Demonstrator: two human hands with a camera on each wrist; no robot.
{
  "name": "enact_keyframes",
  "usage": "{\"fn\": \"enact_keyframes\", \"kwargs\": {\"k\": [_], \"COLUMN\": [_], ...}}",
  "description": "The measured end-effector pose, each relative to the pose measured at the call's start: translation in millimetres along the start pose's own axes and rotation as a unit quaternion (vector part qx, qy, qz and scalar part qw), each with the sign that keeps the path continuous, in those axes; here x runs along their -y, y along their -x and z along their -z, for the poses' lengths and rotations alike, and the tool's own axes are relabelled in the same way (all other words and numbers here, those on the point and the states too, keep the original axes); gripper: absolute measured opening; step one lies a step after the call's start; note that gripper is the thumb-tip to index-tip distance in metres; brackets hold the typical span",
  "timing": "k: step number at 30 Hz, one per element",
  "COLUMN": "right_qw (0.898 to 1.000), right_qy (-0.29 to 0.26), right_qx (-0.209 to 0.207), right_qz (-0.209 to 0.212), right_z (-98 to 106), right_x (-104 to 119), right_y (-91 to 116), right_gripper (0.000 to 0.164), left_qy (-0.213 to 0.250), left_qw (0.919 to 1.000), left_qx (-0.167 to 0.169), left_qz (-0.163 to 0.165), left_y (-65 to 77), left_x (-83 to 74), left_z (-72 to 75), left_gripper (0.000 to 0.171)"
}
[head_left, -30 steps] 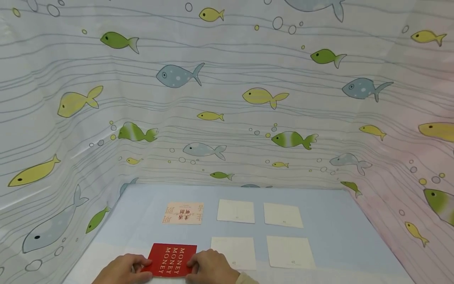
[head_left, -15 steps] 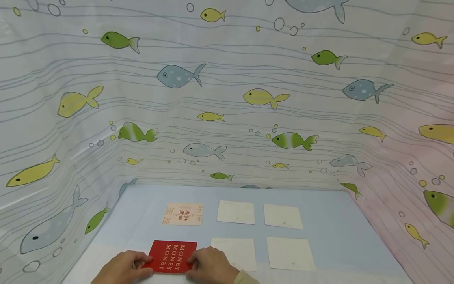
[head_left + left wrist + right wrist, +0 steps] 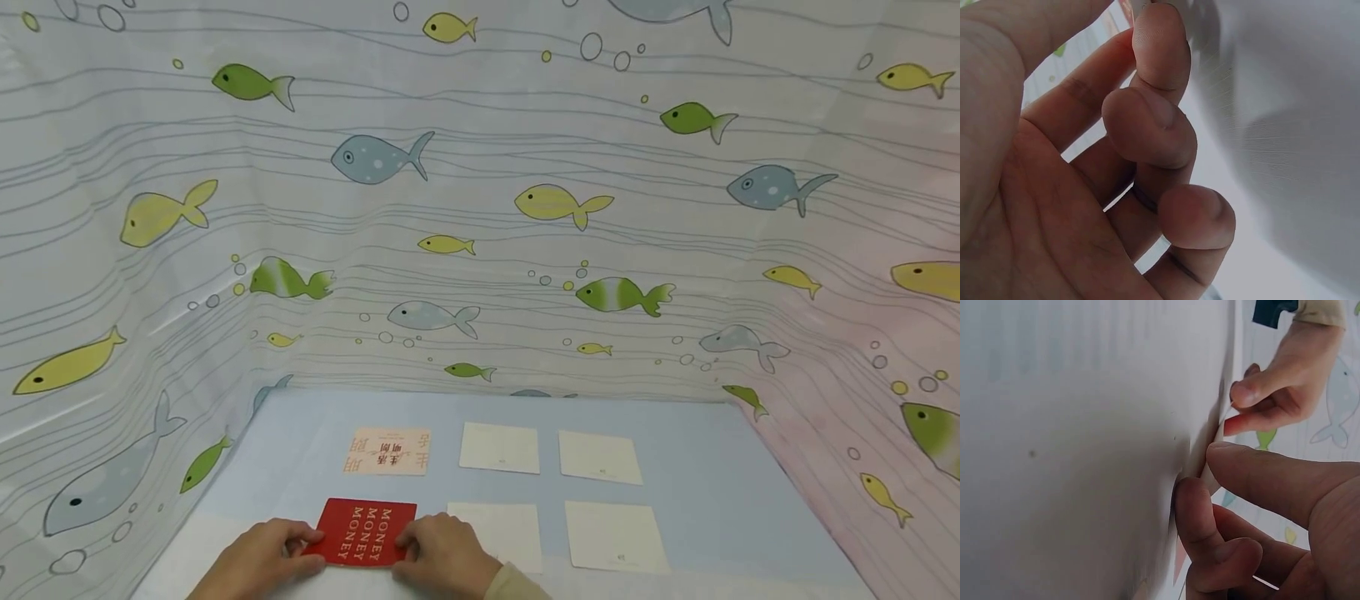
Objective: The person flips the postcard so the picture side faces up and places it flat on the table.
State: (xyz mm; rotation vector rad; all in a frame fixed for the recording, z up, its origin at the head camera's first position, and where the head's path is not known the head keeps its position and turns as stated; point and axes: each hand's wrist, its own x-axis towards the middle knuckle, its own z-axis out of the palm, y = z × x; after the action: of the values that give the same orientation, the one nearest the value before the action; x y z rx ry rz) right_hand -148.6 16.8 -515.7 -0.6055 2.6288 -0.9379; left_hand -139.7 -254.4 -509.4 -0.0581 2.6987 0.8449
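Note:
A red card [image 3: 363, 533] printed with MONEY in several lines lies low at the front left of the table in the head view. My left hand [image 3: 262, 557] pinches its left edge, and my right hand [image 3: 444, 553] pinches the right edge. In the right wrist view, my right hand [image 3: 1260, 531] has thumb and forefinger at the card's pale edge [image 3: 1210, 478], with the left hand [image 3: 1285, 387] at its far end. The left wrist view shows the left hand [image 3: 1054, 169] with curled fingers; most of the card is out of sight there.
Straight beyond the red card lies a pink card [image 3: 387, 452] with red characters. To the right are several white cards, among them one [image 3: 498, 448] at the back and one [image 3: 617, 536] nearer. A fish-print curtain [image 3: 480, 250] encloses the pale blue table [image 3: 712, 475].
Both hands have shifted the red card a little away from me, toward the pink card, keeping hold of its two edges. The other cards have stayed in place.

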Motion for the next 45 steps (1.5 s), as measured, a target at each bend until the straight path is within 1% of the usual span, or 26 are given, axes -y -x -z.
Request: {"fn": "enact_keyframes", "kwargs": {"k": [6,10,18,21,30,34,38,45], "right_qw": [1.000,1.000,1.000,1.000,1.000,1.000,1.000,0.999], "right_qy": [-0.001,0.000,0.012,0.014,0.007,0.001,0.001,-0.013], "right_qx": [-0.001,0.001,0.003,0.002,-0.005,-0.017,-0.029,-0.041], "right_qz": [-0.004,-0.005,-0.007,-0.012,-0.014,-0.005,0.008,0.002], "right_z": [0,0,-3,-4,-4,-1,3,12], "right_x": [0,1,1,0,0,-1,-4,-11], "right_y": [-1,-2,-1,-2,-1,0,0,-2], "right_gripper": [0.023,0.023,0.022,0.022,0.021,0.017,0.014,0.012], "left_qy": [-0.002,0.001,0.008,0.007,0.009,0.011,0.009,0.005], "left_qw": [1.0000,1.0000,0.9999,0.9998,0.9998,0.9998,0.9997,0.9987], "left_qx": [0.000,0.000,-0.010,-0.015,-0.017,-0.018,-0.021,-0.040], "left_qz": [-0.002,0.003,0.009,0.008,0.010,0.002,-0.009,-0.030], "left_y": [-1.3,-0.5,1.0,0.9,2.5,3.4,1.7,-2.9], "left_x": [0.4,-0.9,-3.1,-3.9,-7.2,-9.7,-10.5,-12.5], "left_z": [1.5,2.2,0.2,-0.8,-0.2,1.4,2.7,3.5], "left_gripper": [0.041,0.041,0.028,0.026,0.024,0.022,0.026,0.030]}}
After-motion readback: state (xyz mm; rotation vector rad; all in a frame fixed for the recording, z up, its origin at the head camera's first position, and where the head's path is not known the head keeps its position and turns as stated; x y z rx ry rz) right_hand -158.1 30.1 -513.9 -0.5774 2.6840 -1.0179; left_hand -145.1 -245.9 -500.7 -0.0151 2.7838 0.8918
